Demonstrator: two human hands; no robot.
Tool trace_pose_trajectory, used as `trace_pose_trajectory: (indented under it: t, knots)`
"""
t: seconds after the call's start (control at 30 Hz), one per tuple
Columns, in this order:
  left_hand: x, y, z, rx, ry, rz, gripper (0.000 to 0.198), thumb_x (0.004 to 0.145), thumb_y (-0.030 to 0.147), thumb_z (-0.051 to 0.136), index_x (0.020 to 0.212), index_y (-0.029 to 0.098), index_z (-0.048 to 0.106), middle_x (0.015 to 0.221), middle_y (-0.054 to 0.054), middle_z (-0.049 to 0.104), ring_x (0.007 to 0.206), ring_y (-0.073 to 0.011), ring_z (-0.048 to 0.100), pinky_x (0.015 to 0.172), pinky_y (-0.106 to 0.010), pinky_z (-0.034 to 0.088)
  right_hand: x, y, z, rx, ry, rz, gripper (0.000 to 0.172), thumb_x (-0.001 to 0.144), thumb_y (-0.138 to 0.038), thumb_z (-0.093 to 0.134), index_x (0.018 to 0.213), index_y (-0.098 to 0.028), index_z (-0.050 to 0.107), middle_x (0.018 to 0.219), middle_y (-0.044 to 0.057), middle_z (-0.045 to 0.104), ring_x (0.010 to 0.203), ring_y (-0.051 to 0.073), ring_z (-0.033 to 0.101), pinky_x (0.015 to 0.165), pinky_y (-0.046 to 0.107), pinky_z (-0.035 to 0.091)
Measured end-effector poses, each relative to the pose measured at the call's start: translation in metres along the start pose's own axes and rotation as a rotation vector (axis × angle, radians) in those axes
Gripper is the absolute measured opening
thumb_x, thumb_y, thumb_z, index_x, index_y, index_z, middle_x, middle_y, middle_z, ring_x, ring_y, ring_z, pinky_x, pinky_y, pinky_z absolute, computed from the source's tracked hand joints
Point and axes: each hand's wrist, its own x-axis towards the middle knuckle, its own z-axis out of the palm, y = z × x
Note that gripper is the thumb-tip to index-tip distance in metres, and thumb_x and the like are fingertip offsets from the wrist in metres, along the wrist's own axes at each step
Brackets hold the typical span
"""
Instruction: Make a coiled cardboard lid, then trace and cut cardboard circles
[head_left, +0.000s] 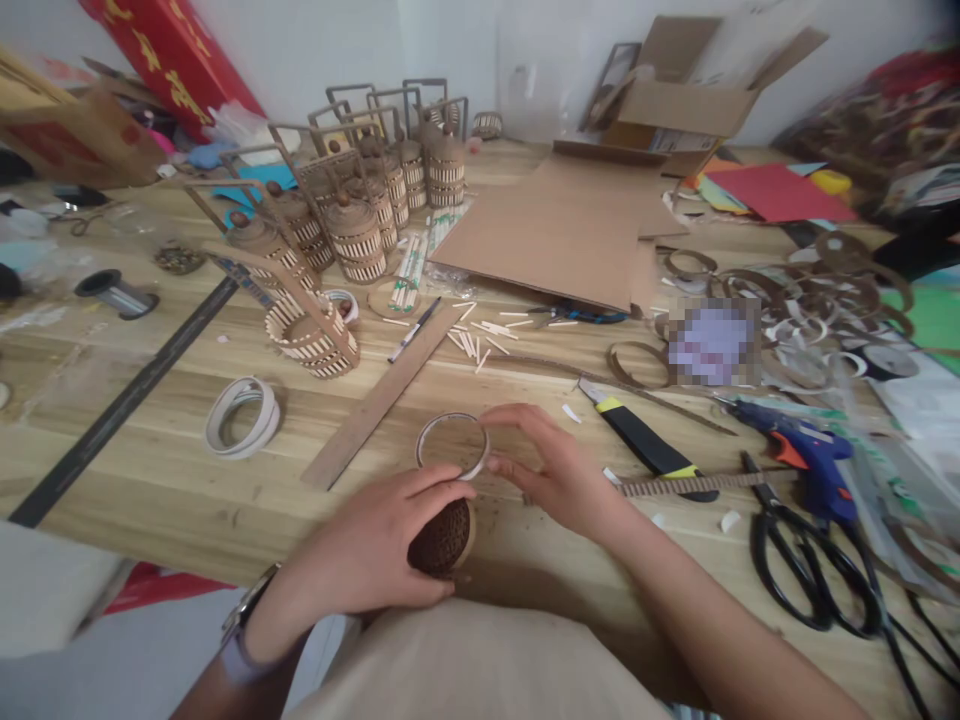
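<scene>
My right hand (559, 470) pinches the right side of a thin ring (451, 417), its rim brown outside and pale inside, between thumb and fingers. Just below the ring, my left hand (360, 540) curves around a dark brown coiled cardboard disc (442, 538) near the table edge. The left fingertips reach up to the ring's lower edge; whether they press on it I cannot tell. Left of my hands lie white paper rings (241, 418) and a flat brown cardboard strip (375, 405). A basket of pale sticks with a tall handle (315, 345) stands behind them.
Several small lidded stick baskets (360, 240) stand at the back. A large cardboard sheet (547, 230) lies mid-table, with loose short sticks (476, 345) before it. To the right are a utility knife (645, 440), blue glue gun (814, 465), black scissors (810, 570) and curled strips (840, 270).
</scene>
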Motion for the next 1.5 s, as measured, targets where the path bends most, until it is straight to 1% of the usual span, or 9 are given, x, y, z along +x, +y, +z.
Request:
trace_pose_trajectory:
  t: [0.07,0.13,0.3,0.47,0.73,0.93,1.1,1.2,1.5]
  knots:
    - [0.003,0.003,-0.001,0.01,-0.03,-0.006,0.072,0.064,0.026,0.08,0.132,0.027,0.057,0.147,-0.012,0.054,0.125,-0.0343,0.06,0.102,-0.049,0.051,-0.005,0.004,0.0,0.069,0.056,0.12,0.04,0.09,-0.028,0.067,0.127,-0.024,0.054,0.128,0.011,0.065,0.119,0.025,0.06,0.102,0.046,0.048]
    - [0.005,0.005,-0.002,0.024,-0.055,-0.009,0.074,0.064,0.025,0.08,0.134,0.026,0.055,0.148,-0.013,0.053,0.127,-0.0345,0.059,0.103,-0.051,0.05,-0.008,0.007,0.001,0.107,0.088,0.189,0.045,0.088,-0.032,0.069,0.129,-0.024,0.053,0.131,0.011,0.065,0.12,0.026,0.06,0.103,0.047,0.048]
    - [0.005,0.009,-0.001,0.053,-0.063,0.005,0.075,0.063,0.024,0.081,0.133,0.028,0.054,0.147,-0.012,0.054,0.125,-0.0332,0.06,0.103,-0.05,0.05,-0.007,0.009,0.003,0.213,0.143,0.243,0.034,0.089,-0.029,0.062,0.122,-0.023,0.057,0.112,0.008,0.071,0.107,0.023,0.064,0.098,0.043,0.049]
    - [0.005,0.012,-0.004,0.044,-0.083,-0.039,0.073,0.064,0.026,0.08,0.133,0.027,0.055,0.146,-0.011,0.055,0.126,-0.0327,0.059,0.105,-0.049,0.049,-0.008,0.007,-0.002,0.237,0.227,0.259,0.025,0.086,-0.025,0.059,0.111,-0.021,0.061,0.09,0.004,0.067,0.087,0.02,0.063,0.085,0.038,0.051]
    - [0.006,0.011,-0.003,0.044,-0.086,-0.156,0.074,0.069,0.028,0.075,0.139,0.027,0.051,0.153,-0.009,0.048,0.135,-0.0325,0.05,0.113,-0.05,0.041,-0.021,0.005,-0.011,0.064,0.303,0.238,0.014,0.089,-0.023,0.059,0.102,-0.023,0.064,0.086,0.003,0.068,0.083,0.02,0.064,0.077,0.035,0.051]
    - [0.005,0.012,0.0,0.049,-0.082,-0.131,0.073,0.068,0.028,0.077,0.137,0.025,0.053,0.15,-0.01,0.051,0.132,-0.0332,0.053,0.11,-0.051,0.044,-0.018,0.002,-0.008,-0.327,0.387,-0.024,0.014,0.092,-0.014,0.056,0.099,-0.02,0.068,0.089,0.007,0.065,0.081,0.02,0.063,0.072,0.034,0.049]
    - [0.005,0.014,0.0,0.038,-0.073,-0.094,0.069,0.066,0.027,0.076,0.132,0.023,0.056,0.146,-0.011,0.055,0.125,-0.0333,0.058,0.105,-0.051,0.048,-0.01,-0.006,-0.001,-0.539,0.277,-0.293,0.018,0.095,-0.011,0.055,0.1,-0.019,0.07,0.088,0.008,0.067,0.078,0.021,0.058,0.071,0.035,0.043]
    - [0.005,0.016,0.0,0.055,-0.077,-0.089,0.068,0.067,0.026,0.075,0.132,0.023,0.055,0.146,-0.011,0.055,0.124,-0.0318,0.059,0.104,-0.05,0.048,-0.007,-0.005,0.003,-0.579,0.234,-0.336,0.018,0.094,-0.009,0.055,0.1,-0.017,0.071,0.088,0.007,0.068,0.077,0.021,0.057,0.07,0.035,0.04]
    - [0.006,0.019,0.003,0.085,-0.057,-0.098,0.068,0.067,0.026,0.075,0.133,0.021,0.056,0.144,-0.013,0.056,0.123,-0.0331,0.06,0.104,-0.05,0.049,-0.009,-0.007,0.004,-0.763,0.276,-0.334,0.017,0.092,-0.011,0.059,0.081,-0.017,0.071,0.08,0.006,0.069,0.073,0.021,0.056,0.074,0.036,0.038]
